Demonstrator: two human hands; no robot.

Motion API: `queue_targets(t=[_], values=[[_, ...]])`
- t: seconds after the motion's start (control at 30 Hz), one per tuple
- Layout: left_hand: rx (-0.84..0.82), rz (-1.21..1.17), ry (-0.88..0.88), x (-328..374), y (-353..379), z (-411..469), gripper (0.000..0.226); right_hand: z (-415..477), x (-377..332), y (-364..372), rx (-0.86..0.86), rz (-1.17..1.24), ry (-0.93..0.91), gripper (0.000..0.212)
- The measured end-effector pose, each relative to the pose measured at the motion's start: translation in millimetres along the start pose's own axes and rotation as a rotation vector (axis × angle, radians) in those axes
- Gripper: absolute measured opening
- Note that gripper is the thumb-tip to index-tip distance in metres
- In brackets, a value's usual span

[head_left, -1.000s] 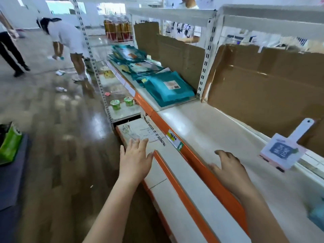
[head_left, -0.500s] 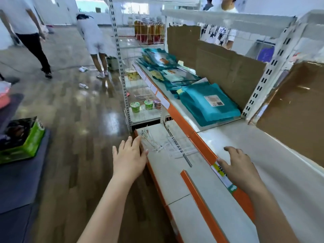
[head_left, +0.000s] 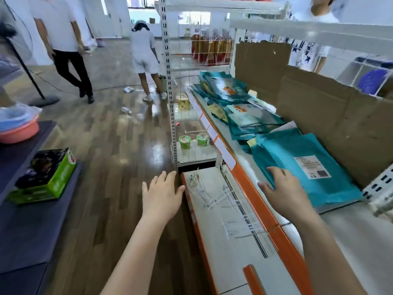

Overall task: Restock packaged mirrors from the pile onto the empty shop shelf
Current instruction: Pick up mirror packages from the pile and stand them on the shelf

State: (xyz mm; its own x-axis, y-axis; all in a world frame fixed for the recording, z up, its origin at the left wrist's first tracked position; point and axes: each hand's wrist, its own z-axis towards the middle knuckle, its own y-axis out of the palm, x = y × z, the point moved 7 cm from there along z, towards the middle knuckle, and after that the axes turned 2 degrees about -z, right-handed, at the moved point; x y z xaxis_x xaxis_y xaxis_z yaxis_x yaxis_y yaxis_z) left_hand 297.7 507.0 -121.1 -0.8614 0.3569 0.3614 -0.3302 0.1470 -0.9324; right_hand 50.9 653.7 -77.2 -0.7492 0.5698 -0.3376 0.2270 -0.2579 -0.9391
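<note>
Left hand (head_left: pixel 162 194): palm down, fingers spread and straight, holding nothing. We see it in the air over the wood floor (head_left: pixel 110 150), just beside the front corner of the lower shelf (head_left: pixel 214 226).

Right hand (head_left: pixel 285 192): palm down, fingers loosely bent, thumb out to the side. Its fingertips lie on the near left corner of the teal package (head_left: pixel 302 158). We see no pinch and no curl round the edge.

That teal package has a white label and lies flat on top, at the near end of the pile of packages (head_left: pixel 240 118). The pile runs along the upper shelf (head_left: pixel 253 194), which has an orange front lip, and sits against the cardboard backing (head_left: pixel 331 116). We cannot tell what is inside the packages.

A perforated upright (head_left: pixel 380 186) stands just right of the teal package, and the white shelf bay (head_left: pixel 359 248) continues past it.

Loose wire hooks (head_left: pixel 204 188) lie on the lower shelf. 2 green cups (head_left: pixel 185 142) stand on the end rack farther back.

On the left, a green box (head_left: pixel 51 175) sits on a dark table (head_left: pixel 27 235), and a pink basin (head_left: pixel 19 132) sits behind it.

2 people (head_left: pixel 63 39) stand in the aisle, both well apart from the hands.
</note>
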Motion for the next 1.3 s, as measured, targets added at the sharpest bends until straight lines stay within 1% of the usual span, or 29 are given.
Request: queue_targets(t=[0.1, 0.2, 0.3, 0.5, 0.67, 0.87, 1.1, 1.2, 1.3], values=[[-0.016, -0.004, -0.039, -6.3, -2.2, 28.2, 0.051, 38.5, -17.9, 8.0, -0.030, -0.011, -0.050, 0.051], [-0.066, -0.008, -0.080, -16.6, -1.3, 51.7, 0.047, 68.1, -29.3, 18.5, -0.055, -0.003, -0.061, 0.049], [-0.066, -0.010, -0.089, -25.6, -2.4, 81.7, 0.047, 97.2, -42.1, 29.4, -0.066, -0.014, -0.070, 0.048], [-0.094, 0.007, -0.042, -36.3, -2.4, 163.7, 0.044, 163.0, -76.4, 45.6, -0.032, -0.046, -0.059, 0.046], [-0.116, 0.019, 0.021, -44.3, -12.4, 243.4, 0.042, 220.2, -101.7, 51.3, -0.006, -0.038, 0.029, 0.044], [-0.108, 0.057, 0.093, -48.8, -25.2, 323.5, 0.040, 274.3, -131.9, 54.4, 0.049, -0.079, 0.082, 0.032], [-0.120, 0.040, 0.208, -17.3, -19.7, 399.0, 0.038, 334.7, -140.8, 56.9, 0.067, -0.081, 0.118, 0.032], [-0.126, 0.034, 0.259, 7.3, -12.4, 433.2, 0.040, 365.9, -136.3, 53.6, 0.076, -0.087, 0.127, 0.034], [-0.122, 0.047, 0.317, 40.4, -6.0, 468.9, 0.036, 402.8, -123.0, 49.3, 0.068, -0.082, 0.156, 0.038]])
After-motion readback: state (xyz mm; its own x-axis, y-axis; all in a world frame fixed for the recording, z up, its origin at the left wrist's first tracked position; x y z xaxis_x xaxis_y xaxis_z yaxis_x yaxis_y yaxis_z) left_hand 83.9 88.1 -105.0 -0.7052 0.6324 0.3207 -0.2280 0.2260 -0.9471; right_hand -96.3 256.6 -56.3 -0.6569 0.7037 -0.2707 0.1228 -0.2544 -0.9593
